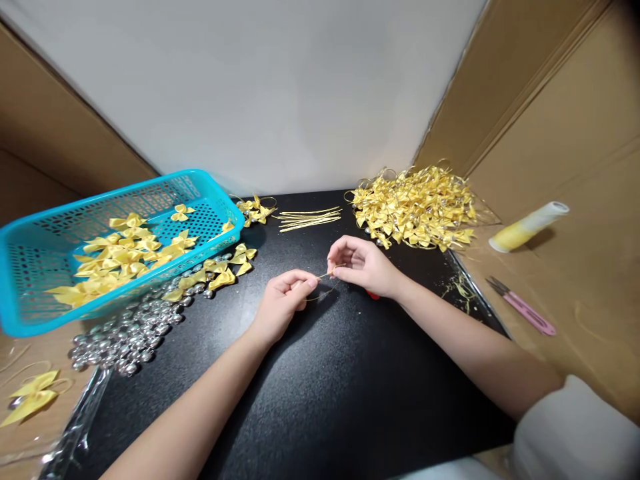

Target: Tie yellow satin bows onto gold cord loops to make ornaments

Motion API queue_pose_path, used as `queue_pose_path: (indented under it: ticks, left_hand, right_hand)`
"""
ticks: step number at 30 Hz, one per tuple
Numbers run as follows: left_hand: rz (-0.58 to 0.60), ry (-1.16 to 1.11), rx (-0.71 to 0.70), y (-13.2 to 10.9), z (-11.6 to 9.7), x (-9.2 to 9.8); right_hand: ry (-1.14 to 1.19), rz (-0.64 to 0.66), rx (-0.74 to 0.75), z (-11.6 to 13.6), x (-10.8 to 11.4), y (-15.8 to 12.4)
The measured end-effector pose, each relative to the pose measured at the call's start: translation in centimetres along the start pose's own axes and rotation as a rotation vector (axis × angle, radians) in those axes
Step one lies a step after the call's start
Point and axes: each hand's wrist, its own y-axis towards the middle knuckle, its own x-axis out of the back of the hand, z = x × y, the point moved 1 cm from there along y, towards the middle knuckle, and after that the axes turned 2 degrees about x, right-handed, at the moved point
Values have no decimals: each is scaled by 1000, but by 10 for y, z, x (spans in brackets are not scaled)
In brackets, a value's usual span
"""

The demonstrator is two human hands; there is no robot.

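Observation:
Between my two hands a thin gold cord (324,275) is stretched over the black table (320,387). My left hand (285,300) pinches one part of it between thumb and fingertips, and a loose bit curves below. Thumb and fingertips of my right hand (363,267) are closed on the other part, with the remaining fingers curled. Behind the hands lie several straight lengths of gold cord (310,218) side by side. A small red thing (373,295), mostly hidden, shows under my right wrist.
At left, a blue basket (120,193) holds yellow bows (135,250); silver bells (130,333) are heaped beside it. A large pile of corded yellow bows (415,207) sits back right. Pink-handled snips (523,307) and a yellow-white spool (527,227) lie on cardboard at right.

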Motion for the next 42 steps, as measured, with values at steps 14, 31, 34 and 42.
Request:
queue_pose_path:
  ticks: [14,31,34,42]
  left_hand:
    - [4,-1,-1,0,1,0]
    - [309,23,139,-8,-26,-28]
    - [311,-12,183,-10,-20,-34]
    - [217,67,150,-23,-4,-41]
  right_hand:
    - [-11,-45,54,10,16,4]
    - [-318,112,-10,34,5,-12]
    - [-262,95,-69,34,5,-24]
    - [-172,-169,-50,13,-12,-65]
